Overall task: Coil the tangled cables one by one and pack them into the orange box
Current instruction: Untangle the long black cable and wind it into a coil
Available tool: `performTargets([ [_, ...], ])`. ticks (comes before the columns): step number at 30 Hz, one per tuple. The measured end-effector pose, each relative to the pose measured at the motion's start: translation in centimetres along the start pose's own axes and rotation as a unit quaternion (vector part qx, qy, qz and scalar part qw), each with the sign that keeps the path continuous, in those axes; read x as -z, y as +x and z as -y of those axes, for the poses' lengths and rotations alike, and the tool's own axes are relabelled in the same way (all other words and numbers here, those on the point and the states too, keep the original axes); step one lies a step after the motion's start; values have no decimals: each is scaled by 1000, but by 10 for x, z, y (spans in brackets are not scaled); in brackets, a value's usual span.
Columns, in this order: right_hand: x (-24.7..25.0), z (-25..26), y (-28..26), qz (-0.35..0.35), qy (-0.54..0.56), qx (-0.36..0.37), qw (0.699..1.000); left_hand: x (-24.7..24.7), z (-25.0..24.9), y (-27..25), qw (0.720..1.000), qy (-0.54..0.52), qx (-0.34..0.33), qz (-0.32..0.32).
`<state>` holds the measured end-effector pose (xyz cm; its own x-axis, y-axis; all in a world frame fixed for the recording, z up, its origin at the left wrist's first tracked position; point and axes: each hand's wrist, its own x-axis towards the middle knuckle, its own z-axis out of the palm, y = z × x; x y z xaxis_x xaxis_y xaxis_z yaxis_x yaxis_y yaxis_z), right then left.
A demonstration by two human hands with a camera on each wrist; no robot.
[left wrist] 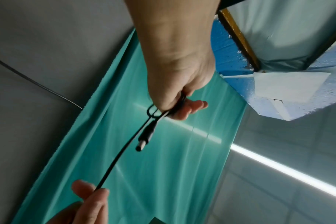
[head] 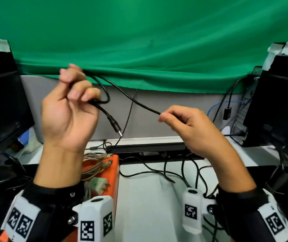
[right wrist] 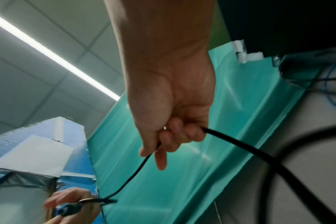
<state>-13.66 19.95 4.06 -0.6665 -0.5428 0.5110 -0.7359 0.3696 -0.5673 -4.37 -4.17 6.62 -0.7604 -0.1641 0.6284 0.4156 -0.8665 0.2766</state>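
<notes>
A thin black cable (head: 136, 100) stretches in the air between both hands. My left hand (head: 70, 109), raised at the left, grips a small loop of it in curled fingers; the barrel plug (head: 114, 125) hangs down from that loop, also seen as the plug (left wrist: 144, 140) in the left wrist view. My right hand (head: 183, 123) pinches the cable (right wrist: 136, 171) between thumb and fingertips; the rest trails from its palm down to the desk. The orange box (head: 114, 173) sits below my left wrist, holding a coiled braided cable (head: 92, 167) and a white plug adapter (head: 98, 185).
Loose black cables (head: 180, 173) lie tangled on the white desk (head: 148, 206) under my right hand. A black keyboard bar (head: 148, 148) lies behind. Black monitors stand at left (head: 2, 105) and right (head: 279, 105). A green cloth (head: 148, 41) hangs at the back.
</notes>
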Motion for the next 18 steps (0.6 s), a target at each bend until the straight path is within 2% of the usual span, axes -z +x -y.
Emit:
performTargets([
  [1,0,0,0,19,-1,0,1000,-1,2,0,997,43,-53,-23],
  [2,-2,4,-1,52,-1,9,999,-2,7,0,985,133,-101,-36],
  [3,-7,10,-2,92,0,24,995,-6,15,-1,955,259,-143,-35],
  [4,-13,16,-4,127,-2,44,991,-8,26,-3,904,394,-162,-17],
  [5,-19,23,-6,148,-6,64,987,-8,37,-5,841,519,-153,20],
  [7,-22,33,-9,132,9,103,986,-7,48,-11,690,715,-61,89],
  [8,-19,34,-9,101,34,113,988,-7,50,-14,626,772,-2,110],
  [9,-13,34,-9,65,64,117,989,-7,51,-16,604,785,62,119],
  [11,0,27,-9,5,136,121,983,-11,50,-19,679,698,191,124],
  [13,11,22,-10,-11,234,109,966,-12,43,-22,740,603,263,138],
  [14,14,19,-10,-9,282,102,954,-11,40,-23,773,554,274,144],
  [15,15,17,-9,-3,321,94,943,-9,38,-23,818,487,271,138],
  [17,14,13,-7,15,358,69,931,-8,33,-19,908,311,254,114],
  [18,10,9,-5,22,356,46,933,-8,32,-14,942,205,241,114],
])
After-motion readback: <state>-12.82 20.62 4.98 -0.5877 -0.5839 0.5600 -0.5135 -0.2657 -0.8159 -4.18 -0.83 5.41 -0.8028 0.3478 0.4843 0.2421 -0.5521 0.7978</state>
